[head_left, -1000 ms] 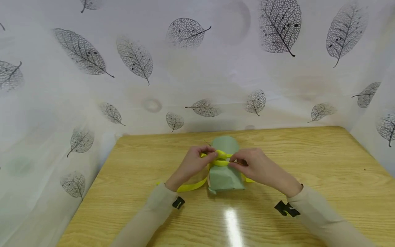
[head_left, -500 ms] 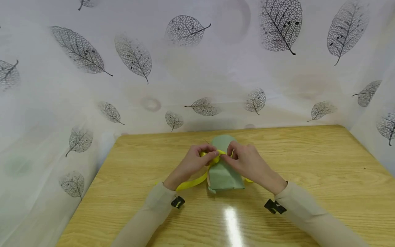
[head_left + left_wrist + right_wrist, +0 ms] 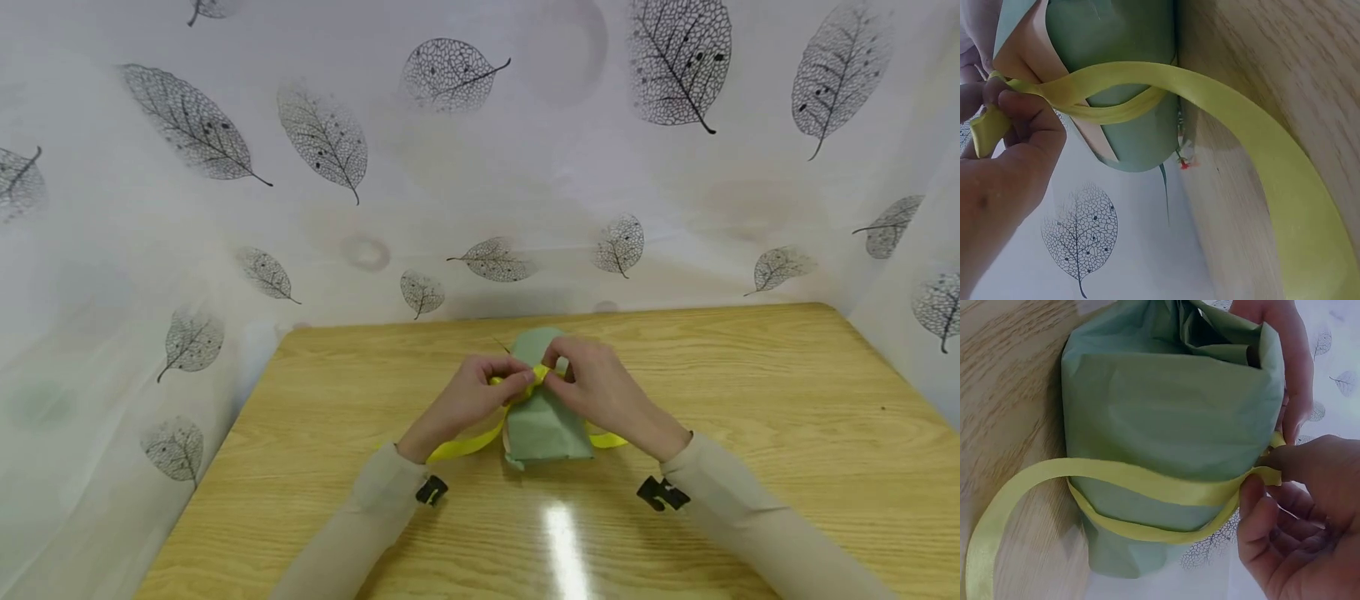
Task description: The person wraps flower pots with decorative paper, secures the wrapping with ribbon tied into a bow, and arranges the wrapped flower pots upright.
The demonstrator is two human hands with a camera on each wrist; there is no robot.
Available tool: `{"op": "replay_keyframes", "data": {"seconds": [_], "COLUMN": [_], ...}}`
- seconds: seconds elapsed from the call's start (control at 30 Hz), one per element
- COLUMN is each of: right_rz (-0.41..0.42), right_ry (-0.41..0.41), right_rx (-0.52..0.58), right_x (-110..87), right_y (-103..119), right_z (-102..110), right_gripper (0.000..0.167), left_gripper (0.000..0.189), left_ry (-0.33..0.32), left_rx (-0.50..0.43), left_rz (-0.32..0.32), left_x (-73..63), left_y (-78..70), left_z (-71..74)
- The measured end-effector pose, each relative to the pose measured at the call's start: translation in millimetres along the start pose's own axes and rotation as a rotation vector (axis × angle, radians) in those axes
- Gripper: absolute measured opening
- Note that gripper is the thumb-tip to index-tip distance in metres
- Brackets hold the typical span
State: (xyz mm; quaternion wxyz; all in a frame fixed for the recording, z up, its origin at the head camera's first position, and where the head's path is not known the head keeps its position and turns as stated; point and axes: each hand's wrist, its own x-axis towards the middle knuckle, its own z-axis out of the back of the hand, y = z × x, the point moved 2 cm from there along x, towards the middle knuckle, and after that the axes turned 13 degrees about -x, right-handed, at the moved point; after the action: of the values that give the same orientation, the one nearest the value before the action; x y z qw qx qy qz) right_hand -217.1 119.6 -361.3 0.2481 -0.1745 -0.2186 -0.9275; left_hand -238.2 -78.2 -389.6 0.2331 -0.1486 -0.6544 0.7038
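A package wrapped in green paper (image 3: pixel 547 432) lies on the table with a yellow ribbon (image 3: pixel 467 447) passed around its middle. Above it, my left hand (image 3: pixel 472 400) pinches a bunched part of the ribbon between thumb and fingers. Close beside, my right hand (image 3: pixel 603 393) pinches another part of the ribbon, its fingertips almost meeting the left's. Long ribbon tails (image 3: pixel 1260 156) run out to both sides. In the right wrist view the gathered green paper (image 3: pixel 1166 412) is folded at one end. The knot area is partly hidden by fingers.
The wooden table (image 3: pixel 750 392) backs onto a curtain (image 3: pixel 525 167) printed with leaf skeletons. A small red flower (image 3: pixel 1184 164) and a thin green stem (image 3: pixel 1165 190) show at the package's far end. Dark wrist straps (image 3: pixel 663 493) hang below the sleeves.
My right hand has moved left over the package, towards my left hand, and has taken a new pinch on the ribbon. The left hand stays nearly in place, still pinching.
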Motion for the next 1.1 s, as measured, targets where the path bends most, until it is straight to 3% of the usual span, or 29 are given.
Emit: {"op": "replay_keyframes", "data": {"seconds": [0.17,0.37,0.63,0.9,1.1], "right_rz": [0.041,0.12,0.091,0.044,0.022], "right_ry": [-0.014,-0.045,-0.012,0.055,0.086], "right_rx": [0.054,0.03,0.083,0.132,0.187], "right_x": [-0.4,-1.5,-5.5,-10.0,-12.0], "right_y": [-2.0,-3.7,-7.6,-12.2,-16.9], "right_z": [-1.2,-3.0,-0.1,3.9,3.1], "right_gripper": [0.011,0.016,0.013,0.007,0.008], "left_gripper": [0.024,0.024,0.025,0.032,0.028], "left_ry": [0.002,0.013,0.023,0.061,0.04], "left_rx": [0.06,0.156,0.264,0.27,0.211], "left_rz": [-0.039,-0.036,-0.066,-0.059,-0.033], "left_x": [-0.3,-0.5,-0.9,-5.3,-5.8], "left_y": [-1.4,-2.5,-5.5,-7.6,-4.6], "left_z": [0.5,-2.6,-7.7,-8.6,-6.6]}}
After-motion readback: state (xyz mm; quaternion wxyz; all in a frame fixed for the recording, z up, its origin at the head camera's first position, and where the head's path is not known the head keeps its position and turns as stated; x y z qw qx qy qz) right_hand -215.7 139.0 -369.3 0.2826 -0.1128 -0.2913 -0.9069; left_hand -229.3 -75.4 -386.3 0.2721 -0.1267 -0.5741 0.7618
